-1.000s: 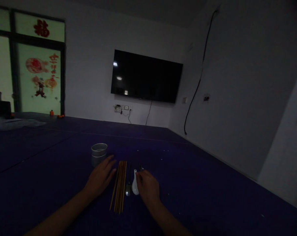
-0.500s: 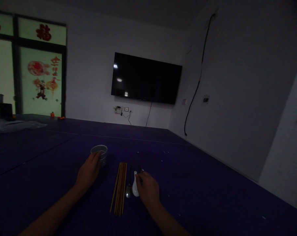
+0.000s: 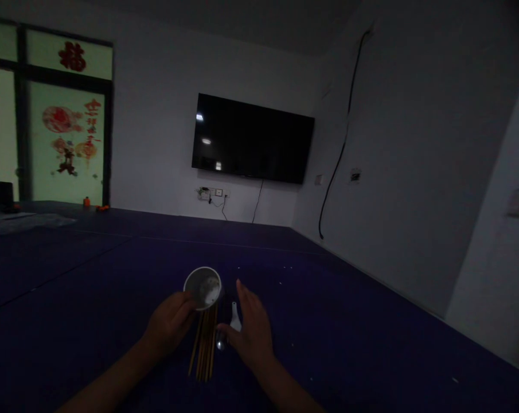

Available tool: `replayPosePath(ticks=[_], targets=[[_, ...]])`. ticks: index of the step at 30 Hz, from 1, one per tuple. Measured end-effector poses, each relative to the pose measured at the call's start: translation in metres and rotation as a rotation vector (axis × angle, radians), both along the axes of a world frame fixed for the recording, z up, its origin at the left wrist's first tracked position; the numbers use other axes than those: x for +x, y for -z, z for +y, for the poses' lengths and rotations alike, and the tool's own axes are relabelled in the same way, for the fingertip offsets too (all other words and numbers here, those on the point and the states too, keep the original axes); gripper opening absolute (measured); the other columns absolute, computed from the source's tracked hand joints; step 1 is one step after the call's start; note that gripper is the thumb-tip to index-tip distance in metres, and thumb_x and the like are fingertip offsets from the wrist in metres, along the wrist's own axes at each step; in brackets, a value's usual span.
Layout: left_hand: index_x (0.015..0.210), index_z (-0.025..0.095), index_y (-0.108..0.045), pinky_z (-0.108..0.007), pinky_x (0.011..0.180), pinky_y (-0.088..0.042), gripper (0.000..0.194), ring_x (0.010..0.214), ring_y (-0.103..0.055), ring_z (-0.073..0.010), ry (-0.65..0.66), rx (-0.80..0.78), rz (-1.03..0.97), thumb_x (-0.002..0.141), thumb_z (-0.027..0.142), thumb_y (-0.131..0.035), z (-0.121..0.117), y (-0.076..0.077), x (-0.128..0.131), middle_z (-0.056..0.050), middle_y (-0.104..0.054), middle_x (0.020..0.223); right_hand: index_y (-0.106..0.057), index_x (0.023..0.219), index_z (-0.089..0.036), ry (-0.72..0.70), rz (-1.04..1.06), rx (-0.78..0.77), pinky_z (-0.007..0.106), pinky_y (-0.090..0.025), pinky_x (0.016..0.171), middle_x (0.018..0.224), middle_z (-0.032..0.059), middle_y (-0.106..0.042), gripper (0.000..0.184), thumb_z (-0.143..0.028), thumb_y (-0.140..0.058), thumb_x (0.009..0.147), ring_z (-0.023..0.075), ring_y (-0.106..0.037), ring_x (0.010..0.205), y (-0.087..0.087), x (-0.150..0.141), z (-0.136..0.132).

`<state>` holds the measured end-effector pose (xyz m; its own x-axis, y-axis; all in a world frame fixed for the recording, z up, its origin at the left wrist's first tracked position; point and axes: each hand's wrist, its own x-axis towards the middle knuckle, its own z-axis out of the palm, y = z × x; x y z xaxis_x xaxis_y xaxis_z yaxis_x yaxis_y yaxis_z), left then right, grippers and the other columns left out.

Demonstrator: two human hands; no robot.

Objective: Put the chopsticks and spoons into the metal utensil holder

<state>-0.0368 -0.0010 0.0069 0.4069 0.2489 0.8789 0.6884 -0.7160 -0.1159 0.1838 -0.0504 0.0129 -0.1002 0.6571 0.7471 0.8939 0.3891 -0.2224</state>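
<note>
My left hand (image 3: 170, 324) grips a small metal cup (image 3: 202, 288) and holds it lifted and tipped, its mouth facing me, above the far end of a bundle of wooden chopsticks (image 3: 203, 350) lying on the dark purple floor mat (image 3: 91, 298). My right hand (image 3: 250, 330) is open, fingers stretched out, thumb toward the cup, hovering just right of the chopsticks. It partly covers a white ceramic spoon (image 3: 235, 320) and a metal spoon (image 3: 220, 343) that lie between the chopsticks and the hand.
The mat runs back to white walls. A black television (image 3: 251, 140) hangs on the far wall above a socket with cables. A glass door with red decorations (image 3: 65, 132) is at the left. A black cable (image 3: 340, 149) runs down the right wall.
My left hand closed on the cup, lifted it from the mat and tipped it over the chopsticks. My right hand let go of the white spoon and opened beside the cup.
</note>
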Motion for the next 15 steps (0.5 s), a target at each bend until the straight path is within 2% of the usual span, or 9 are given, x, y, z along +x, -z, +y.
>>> replayPosePath(ticks=[3, 6, 8, 11, 13, 15], targets=[[0.102, 0.023, -0.061, -0.035, 0.080, -0.055, 0.029, 0.091, -0.064, -0.0199, 0.095, -0.029, 0.104, 0.093, 0.026, -0.033, -0.010, 0.012, 0.012, -0.007, -0.068, 0.098, -0.025, 0.144, -0.019, -0.076, -0.003, 0.086, 0.045, -0.038, 0.098, 0.137, 0.0116, -0.046, 0.086, -0.042, -0.065, 0.071, 0.0291, -0.042, 0.125, 0.004, -0.005, -0.002], [0.110, 0.024, -0.058, -0.032, 0.080, -0.055, 0.027, 0.094, -0.064, -0.0187, 0.175, 0.007, 0.122, 0.093, 0.025, -0.038, -0.015, 0.019, 0.019, -0.007, -0.068, 0.103, -0.029, 0.141, -0.018, -0.131, 0.047, 0.182, 0.042, -0.040, 0.097, 0.132, 0.0121, -0.050, 0.080, -0.033, -0.062, 0.071, 0.0267, -0.047, 0.120, 0.008, -0.005, -0.002], [0.120, 0.025, -0.053, -0.032, 0.084, -0.054, 0.031, 0.102, -0.061, -0.0194, 0.177, -0.005, 0.116, 0.093, 0.025, -0.039, -0.015, 0.018, 0.022, -0.008, -0.064, 0.114, -0.033, 0.139, -0.018, -0.118, 0.117, 0.227, 0.041, -0.041, 0.096, 0.129, 0.0121, -0.052, 0.074, -0.031, -0.061, 0.071, 0.0258, -0.049, 0.117, 0.007, -0.002, -0.001], [0.132, 0.026, -0.042, -0.036, 0.093, -0.050, 0.039, 0.117, -0.053, -0.0217, 0.122, -0.081, 0.091, 0.093, 0.028, -0.037, -0.013, 0.009, 0.022, -0.009, -0.053, 0.131, -0.034, 0.137, -0.016, 0.042, 0.289, 0.261, 0.043, -0.039, 0.096, 0.129, 0.0143, -0.051, 0.073, -0.033, -0.061, 0.071, 0.0275, -0.046, 0.118, 0.000, 0.008, 0.006], [0.132, 0.024, -0.043, -0.036, 0.095, -0.048, 0.040, 0.117, -0.053, -0.0216, 0.091, -0.155, 0.078, 0.093, 0.032, -0.037, -0.010, 0.004, 0.021, -0.009, -0.054, 0.130, -0.033, 0.137, -0.014, 0.178, 0.408, 0.242, 0.043, -0.036, 0.098, 0.130, 0.0159, -0.049, 0.073, -0.035, -0.060, 0.072, 0.0279, -0.045, 0.119, -0.005, 0.019, 0.014], [0.124, 0.022, -0.049, -0.034, 0.093, -0.049, 0.037, 0.111, -0.057, -0.0210, 0.067, -0.242, 0.050, 0.093, 0.036, -0.036, -0.006, 0.001, 0.018, -0.009, -0.060, 0.121, -0.034, 0.136, -0.012, 0.290, 0.488, 0.207, 0.042, -0.035, 0.098, 0.130, 0.0173, -0.049, 0.074, -0.037, -0.061, 0.072, 0.0288, -0.045, 0.119, -0.005, 0.033, 0.022]])
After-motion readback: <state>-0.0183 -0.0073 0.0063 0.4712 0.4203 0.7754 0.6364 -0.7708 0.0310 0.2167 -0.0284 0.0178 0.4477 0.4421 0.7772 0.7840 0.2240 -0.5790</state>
